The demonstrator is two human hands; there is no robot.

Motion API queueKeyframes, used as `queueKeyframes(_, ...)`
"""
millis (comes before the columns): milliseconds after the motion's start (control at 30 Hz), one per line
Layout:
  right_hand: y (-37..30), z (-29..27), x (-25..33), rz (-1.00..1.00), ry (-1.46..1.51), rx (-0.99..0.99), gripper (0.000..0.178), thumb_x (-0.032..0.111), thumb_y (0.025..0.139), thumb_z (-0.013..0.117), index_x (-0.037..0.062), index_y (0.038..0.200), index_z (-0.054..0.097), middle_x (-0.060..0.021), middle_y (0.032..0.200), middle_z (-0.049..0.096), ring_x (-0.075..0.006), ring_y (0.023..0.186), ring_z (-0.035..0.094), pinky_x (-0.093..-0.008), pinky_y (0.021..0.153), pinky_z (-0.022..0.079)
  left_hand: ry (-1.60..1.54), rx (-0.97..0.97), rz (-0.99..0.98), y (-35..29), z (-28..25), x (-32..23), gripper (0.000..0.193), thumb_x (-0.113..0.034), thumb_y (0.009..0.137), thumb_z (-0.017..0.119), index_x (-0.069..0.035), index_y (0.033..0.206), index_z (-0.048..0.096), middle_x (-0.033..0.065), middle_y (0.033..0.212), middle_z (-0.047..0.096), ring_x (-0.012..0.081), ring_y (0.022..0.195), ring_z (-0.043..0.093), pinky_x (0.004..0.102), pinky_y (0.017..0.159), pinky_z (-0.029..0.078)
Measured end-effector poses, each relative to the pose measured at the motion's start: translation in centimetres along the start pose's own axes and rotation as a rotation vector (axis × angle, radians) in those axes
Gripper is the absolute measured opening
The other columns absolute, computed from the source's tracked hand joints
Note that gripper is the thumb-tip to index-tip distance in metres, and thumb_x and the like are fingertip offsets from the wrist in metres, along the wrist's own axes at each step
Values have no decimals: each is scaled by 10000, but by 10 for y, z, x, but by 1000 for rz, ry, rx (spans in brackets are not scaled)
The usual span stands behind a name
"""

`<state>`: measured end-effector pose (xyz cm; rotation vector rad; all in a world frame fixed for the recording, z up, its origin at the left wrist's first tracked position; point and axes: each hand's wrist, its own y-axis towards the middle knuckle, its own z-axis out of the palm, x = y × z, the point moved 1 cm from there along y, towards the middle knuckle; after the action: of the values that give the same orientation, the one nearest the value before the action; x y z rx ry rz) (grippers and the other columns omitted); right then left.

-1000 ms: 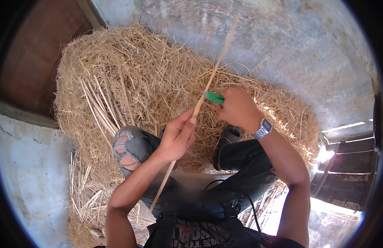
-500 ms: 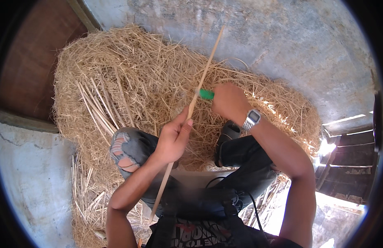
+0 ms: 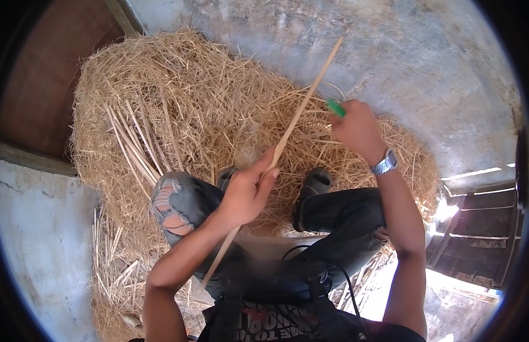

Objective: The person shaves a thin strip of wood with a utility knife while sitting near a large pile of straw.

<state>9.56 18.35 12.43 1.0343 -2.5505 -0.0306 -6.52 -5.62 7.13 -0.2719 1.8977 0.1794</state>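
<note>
My left hand (image 3: 246,194) is closed round a long, thin wooden or bamboo stick (image 3: 303,106). The stick slants from over my lap up to the far right, in front of the wall. In my closed right hand (image 3: 358,131), to the right of the stick's upper half, is a green-handled knife (image 3: 336,107). Motion blurs it, and its blade cannot be made out. A gap shows between the knife and the stick. My right wrist wears a silver watch (image 3: 385,162).
A large heap of straw-like shavings (image 3: 190,97) spreads before me. Several pale sticks (image 3: 136,142) lie on its left part, with more strips (image 3: 113,251) beside my left knee. A grey-blue wall (image 3: 401,51) stands behind it. Dark slats (image 3: 475,216) are at right.
My right hand with the knife has moved up and right, away from the stick. The stick's upper end has swung right, still in my left hand.
</note>
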Motion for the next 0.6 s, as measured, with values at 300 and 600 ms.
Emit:
queueKeyframes(300, -17, 36, 59, -134, -69, 354, 149, 126, 781, 676, -18, 753, 697, -217, 726, 655, -414, 786, 681, -515, 713, 559, -82, -39, -24, 2, -5, 7, 532, -155, 1083, 533, -18, 1574, 381, -71, 709, 460, 10, 591, 408, 211, 534, 360)
queueKeyframes(600, 63, -4, -50, 397, -140, -15, 244, 226, 905, 675, -14, 932, 707, -194, 769, 701, -318, 679, 699, -442, 626, 568, 19, 107, 37, -13, -5, 1, 537, -131, 1063, 562, -7, 1559, 399, -49, 663, 475, 26, 572, 432, 226, 521, 375)
